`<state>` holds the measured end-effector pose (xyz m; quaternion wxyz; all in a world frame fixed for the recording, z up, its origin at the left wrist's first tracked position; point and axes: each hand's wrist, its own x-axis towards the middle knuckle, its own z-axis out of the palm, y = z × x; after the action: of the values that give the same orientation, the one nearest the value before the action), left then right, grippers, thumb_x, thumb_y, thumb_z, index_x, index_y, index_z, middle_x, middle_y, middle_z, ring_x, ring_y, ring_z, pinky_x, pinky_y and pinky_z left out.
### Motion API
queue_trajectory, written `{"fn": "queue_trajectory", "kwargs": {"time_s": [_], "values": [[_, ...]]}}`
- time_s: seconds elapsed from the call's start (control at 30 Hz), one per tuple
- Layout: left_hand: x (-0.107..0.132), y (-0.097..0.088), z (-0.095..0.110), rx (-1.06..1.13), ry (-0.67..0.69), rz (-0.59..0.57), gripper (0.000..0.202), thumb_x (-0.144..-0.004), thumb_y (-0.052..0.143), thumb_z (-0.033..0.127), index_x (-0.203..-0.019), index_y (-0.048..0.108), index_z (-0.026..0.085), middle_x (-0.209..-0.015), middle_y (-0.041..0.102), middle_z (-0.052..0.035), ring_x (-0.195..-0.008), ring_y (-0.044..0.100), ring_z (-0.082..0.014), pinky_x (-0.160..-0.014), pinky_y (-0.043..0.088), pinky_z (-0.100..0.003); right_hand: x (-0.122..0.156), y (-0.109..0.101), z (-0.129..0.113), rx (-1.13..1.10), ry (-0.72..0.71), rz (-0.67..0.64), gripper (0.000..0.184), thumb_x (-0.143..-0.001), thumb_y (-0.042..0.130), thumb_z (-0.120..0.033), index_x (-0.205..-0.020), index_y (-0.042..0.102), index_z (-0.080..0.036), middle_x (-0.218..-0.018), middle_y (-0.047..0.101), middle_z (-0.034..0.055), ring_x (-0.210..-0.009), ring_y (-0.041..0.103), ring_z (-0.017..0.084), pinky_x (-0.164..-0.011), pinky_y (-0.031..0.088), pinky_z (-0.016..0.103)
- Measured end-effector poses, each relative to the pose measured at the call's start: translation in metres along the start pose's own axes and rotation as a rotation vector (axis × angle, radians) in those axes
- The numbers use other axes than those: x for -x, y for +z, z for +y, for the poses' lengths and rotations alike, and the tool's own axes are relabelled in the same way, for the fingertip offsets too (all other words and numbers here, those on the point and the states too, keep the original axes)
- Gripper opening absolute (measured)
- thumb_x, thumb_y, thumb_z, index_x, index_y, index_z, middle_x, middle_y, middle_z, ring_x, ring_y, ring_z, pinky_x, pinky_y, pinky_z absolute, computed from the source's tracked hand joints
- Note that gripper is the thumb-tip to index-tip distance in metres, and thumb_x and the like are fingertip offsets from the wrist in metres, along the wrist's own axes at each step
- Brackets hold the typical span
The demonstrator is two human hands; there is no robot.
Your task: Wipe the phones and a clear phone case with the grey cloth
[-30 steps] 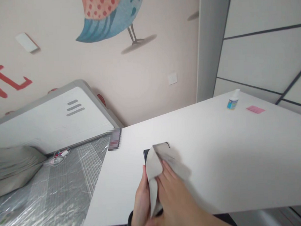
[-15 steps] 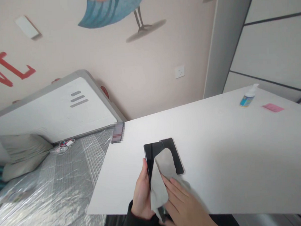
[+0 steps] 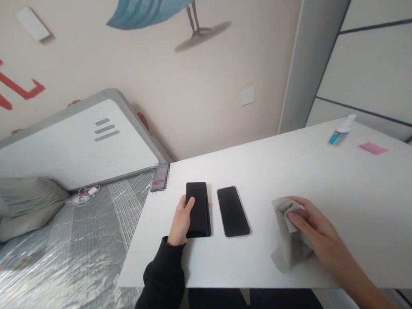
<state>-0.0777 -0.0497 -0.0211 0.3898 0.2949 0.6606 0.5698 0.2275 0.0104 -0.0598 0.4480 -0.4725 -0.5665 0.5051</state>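
- Left hand [image 3: 180, 222] is gripping a black phone [image 3: 199, 213], thumb on top, at the table [image 3: 294, 169]'s left.
- Right hand [image 3: 318, 229] is pinching a grey cloth [image 3: 286, 248] between thumb and fingers, farther right.
- Second phone [image 3: 233, 212] is lying between the hands.

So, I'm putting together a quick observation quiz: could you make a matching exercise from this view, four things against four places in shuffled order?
Things
1. Gray cloth
2. Pale-rimmed smartphone
3. Blue-labelled bottle
4. Power socket

Places
A. Upright near the far edge of the table
B. Fixed to the wall
C. Gathered in the right hand
D. Lying flat between the person's two hands, touching neither

Right pairs: 1-C, 2-D, 3-A, 4-B
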Motion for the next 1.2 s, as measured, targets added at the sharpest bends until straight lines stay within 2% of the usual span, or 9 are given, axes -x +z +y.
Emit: {"fn": "queue_trajectory", "kwargs": {"time_s": [0.13, 0.27, 0.4, 0.53, 0.63, 0.8, 0.9, 1.0, 1.2], "values": [[-0.004, 0.003, -0.019, -0.146, 0.071, -0.012, 0.048, -0.08, 0.069, 0.048, -0.114, 0.062, 0.015, -0.117, 0.072, -0.014, -0.113, 0.067, -0.032, -0.098, 0.052, -0.045, -0.018, -0.014, 0.008, 0.081, 0.006, -0.032, 0.041, -0.084, 0.062, -0.049, -0.117, 0.054, -0.025, -0.086, 0.07, 0.0033, -0.075, 0.067, 0.023, -0.067, 0.056, 0.032], [-0.002, 0.003, -0.026, -0.314, 0.153, 0.012, 0.042, -0.088, 0.057, 0.045, -0.119, 0.059, 0.016, -0.12, 0.07, -0.0128, -0.115, 0.064, -0.0287, -0.104, 0.048, -0.045, -0.031, -0.028, 0.013, 0.385, -0.077, -0.062, 0.044, -0.088, 0.054, -0.048, -0.125, 0.052, -0.024, -0.104, 0.071, 0.0089, -0.091, 0.07, 0.029, -0.081, 0.057, 0.043], [0.0, 0.002, -0.031, -0.512, 0.236, 0.08, 0.039, -0.093, 0.051, 0.039, -0.124, 0.057, 0.016, -0.12, 0.066, -0.0135, -0.118, 0.059, -0.0297, -0.108, 0.042, -0.049, -0.035, -0.034, 0.009, 0.754, -0.324, 0.044, 0.035, -0.092, 0.044, -0.036, -0.12, 0.058, -0.022, -0.128, 0.064, 0.018, -0.122, 0.061, 0.039, -0.102, 0.048, 0.058], [0.001, 0.003, -0.037, -0.697, 0.301, 0.128, 0.042, -0.095, 0.047, 0.034, -0.128, 0.058, 0.009, -0.121, 0.065, -0.0191, -0.117, 0.052, -0.0342, -0.109, 0.039, -0.056, -0.014, -0.008, -0.005, 0.798, -0.546, 0.065, 0.035, -0.095, 0.04, -0.025, -0.127, 0.054, -0.019, -0.141, 0.054, 0.0197, -0.137, 0.049, 0.037, -0.112, 0.042, 0.059], [0.002, 0.008, -0.042, -0.81, 0.351, 0.147, 0.044, -0.096, 0.046, 0.03, -0.133, 0.056, 0.008, -0.123, 0.064, -0.0204, -0.115, 0.051, -0.0347, -0.106, 0.04, -0.057, 0.011, 0.034, -0.011, 0.755, -0.576, -0.14, 0.037, -0.099, 0.043, -0.027, -0.135, 0.048, -0.022, -0.144, 0.054, 0.0158, -0.135, 0.053, 0.031, -0.113, 0.044, 0.056], [0.004, 0.016, -0.047, -0.951, 0.415, 0.196, 0.046, -0.097, 0.044, 0.025, -0.138, 0.051, 0.005, -0.117, 0.061, -0.0218, -0.117, 0.048, -0.0366, -0.103, 0.041, -0.059, 0.032, 0.093, -0.006, 0.79, -0.486, -0.293, 0.078, -0.084, 0.071, -0.031, -0.151, 0.033, -0.017, -0.166, 0.026, 0.0211, -0.152, 0.031, 0.037, -0.118, 0.038, 0.06], [0.004, 0.017, -0.049, -0.987, 0.445, 0.219, 0.046, -0.098, 0.042, 0.023, -0.14, 0.05, 0.004, -0.115, 0.057, -0.0198, -0.114, 0.049, -0.034, -0.104, 0.042, -0.056, 0.03, 0.104, -0.002, 0.838, -0.458, -0.278, 0.088, -0.079, 0.076, -0.032, -0.153, 0.032, -0.016, -0.168, 0.02, 0.0221, -0.154, 0.026, 0.039, -0.12, 0.032, 0.063], [0.005, 0.018, -0.051, -0.982, 0.463, 0.233, 0.047, -0.098, 0.042, 0.022, -0.14, 0.048, 0.003, -0.111, 0.055, -0.0175, -0.111, 0.049, -0.0325, -0.104, 0.042, -0.056, 0.028, 0.104, 0.0, 0.834, -0.455, -0.249, 0.077, -0.086, 0.069, -0.031, -0.152, 0.033, -0.016, -0.166, 0.027, 0.0212, -0.152, 0.032, 0.037, -0.12, 0.033, 0.061], [-0.002, 0.017, -0.055, -0.866, 0.493, 0.222, 0.046, -0.094, 0.044, 0.019, -0.137, 0.051, 0.004, -0.113, 0.052, -0.0183, -0.114, 0.048, -0.0337, -0.106, 0.039, -0.062, 0.021, 0.098, -0.007, 0.669, -0.399, -0.197, 0.077, -0.075, 0.061, -0.015, -0.148, 0.04, -0.023, -0.152, 0.048, 0.0148, -0.138, 0.052, 0.034, -0.107, 0.053, 0.052]]}}
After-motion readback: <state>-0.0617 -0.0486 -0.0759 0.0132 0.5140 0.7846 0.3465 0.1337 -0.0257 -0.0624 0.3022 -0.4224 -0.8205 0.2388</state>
